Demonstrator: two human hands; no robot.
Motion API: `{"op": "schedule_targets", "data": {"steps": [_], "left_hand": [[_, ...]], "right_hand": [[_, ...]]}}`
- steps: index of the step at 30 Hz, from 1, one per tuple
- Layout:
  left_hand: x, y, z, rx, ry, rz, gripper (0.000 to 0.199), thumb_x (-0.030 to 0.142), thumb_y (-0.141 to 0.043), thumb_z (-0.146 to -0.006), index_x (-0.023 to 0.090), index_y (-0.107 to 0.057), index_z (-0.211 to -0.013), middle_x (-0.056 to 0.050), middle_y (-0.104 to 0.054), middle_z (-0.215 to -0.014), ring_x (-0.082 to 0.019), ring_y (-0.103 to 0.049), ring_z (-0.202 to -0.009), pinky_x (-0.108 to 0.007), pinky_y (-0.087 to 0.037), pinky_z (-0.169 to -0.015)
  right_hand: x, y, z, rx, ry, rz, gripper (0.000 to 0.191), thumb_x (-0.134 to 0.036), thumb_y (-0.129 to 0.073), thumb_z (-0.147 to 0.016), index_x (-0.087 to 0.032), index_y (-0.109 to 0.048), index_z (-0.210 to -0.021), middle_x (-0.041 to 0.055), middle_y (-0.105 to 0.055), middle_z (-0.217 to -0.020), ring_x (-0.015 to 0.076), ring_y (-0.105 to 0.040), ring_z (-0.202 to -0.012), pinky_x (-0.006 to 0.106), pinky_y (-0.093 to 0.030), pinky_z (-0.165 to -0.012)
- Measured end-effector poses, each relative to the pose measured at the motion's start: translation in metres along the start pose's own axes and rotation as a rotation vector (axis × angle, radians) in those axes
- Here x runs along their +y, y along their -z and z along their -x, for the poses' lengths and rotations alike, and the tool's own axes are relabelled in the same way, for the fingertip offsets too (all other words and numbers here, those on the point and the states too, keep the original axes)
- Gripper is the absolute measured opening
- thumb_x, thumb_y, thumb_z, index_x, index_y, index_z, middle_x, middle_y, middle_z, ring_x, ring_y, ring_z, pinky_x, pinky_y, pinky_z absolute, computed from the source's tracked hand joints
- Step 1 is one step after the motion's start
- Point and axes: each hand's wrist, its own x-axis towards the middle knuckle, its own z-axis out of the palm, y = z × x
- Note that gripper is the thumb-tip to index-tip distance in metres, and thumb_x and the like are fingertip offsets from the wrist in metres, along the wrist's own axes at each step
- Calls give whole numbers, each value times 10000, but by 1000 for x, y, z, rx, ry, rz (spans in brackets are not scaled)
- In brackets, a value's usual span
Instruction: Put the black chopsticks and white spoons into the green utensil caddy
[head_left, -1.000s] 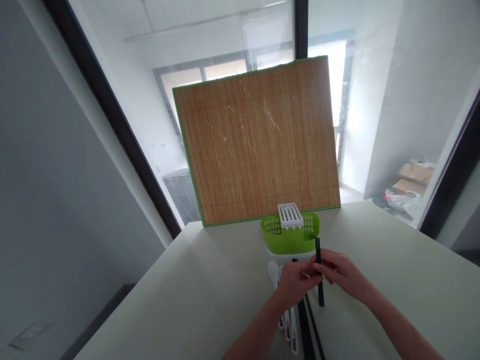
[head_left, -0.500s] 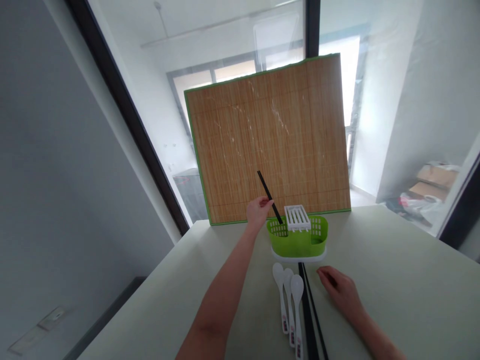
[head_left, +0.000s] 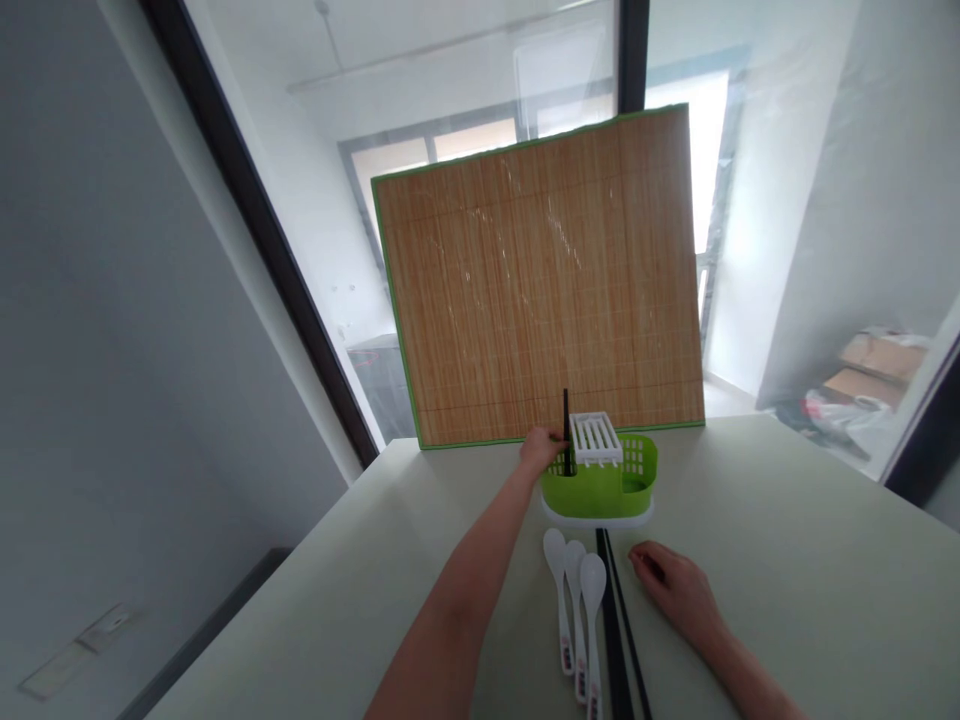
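Black chopsticks (head_left: 566,412) stand nearly upright with their lower end inside the left compartment of a green utensil holder (head_left: 592,497). My left hand (head_left: 540,447) pinches them at the holder's left rim; whether it is one pair or more I cannot tell. A white slatted tray (head_left: 596,438) sits across the holder's middle. My right hand (head_left: 679,588) rests on the table to the right of more black chopsticks (head_left: 616,610), fingers curled, with nothing seen in them. Left of those chopsticks lie three white spoons (head_left: 592,580), bowls pointing toward the holder.
A bamboo mat (head_left: 540,280) with green edging leans against the glass behind the holder. The pale table (head_left: 780,560) extends on both sides. Beyond the glass at the right are cardboard boxes (head_left: 877,365) and plastic bags.
My left hand has moved right and down, bringing the chopsticks from a slant to nearly upright and lower into the left compartment. My right hand has hardly moved.
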Motion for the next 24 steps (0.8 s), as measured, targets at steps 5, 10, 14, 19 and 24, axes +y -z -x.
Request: {"op": "schedule_targets", "data": {"steps": [5, 10, 14, 19, 24], "left_hand": [[2, 3, 3, 10, 14, -107, 266, 408, -608, -743, 203, -718, -874, -105, -698, -913, -252, -623, -920, -332, -465, -753], [3, 1, 1, -30, 17, -150, 254, 403, -604, -741, 186, -717, -809, -124, -698, -897, -262, -627, -916, -353, -466, -766], [3, 1, -3, -61, 35, -158, 277, 436, -610, -734, 179, -712, -756, -127, -701, -865, -265, -628, -908, -376, -465, -785], [3, 1, -2, -52, 47, -153, 341, 506, -608, -726, 180, -705, -705, -134, -700, -843, -273, -618, -933, -409, -446, -833], [4, 4, 1, -11, 28, -134, 356, 520, -628, -708, 174, -697, -659, -137, -696, -822, -283, -616, -926, -424, -443, -832]], "right_hand": [[0, 0, 0, -15, -8, 4, 289, -372, -364, -884, -227, -610, -840, 16, -647, -718, 173, -591, -632, 290, -428, -631], [-1, 0, 1, -23, -4, 12, 286, -367, -362, -886, -227, -606, -838, 15, -643, -723, 170, -584, -643, 284, -419, -629], [-1, 0, 0, -29, -10, 21, 285, -365, -363, -886, -226, -607, -838, 14, -646, -724, 172, -587, -642, 286, -416, -628], [-1, -1, 0, -41, -18, 34, 280, -353, -365, -880, -230, -611, -829, 10, -651, -727, 173, -595, -643, 283, -414, -633], [-5, 1, 3, -73, -28, 59, 260, -343, -372, -872, -236, -608, -850, 6, -652, -751, 172, -596, -672, 276, -400, -632]]}}
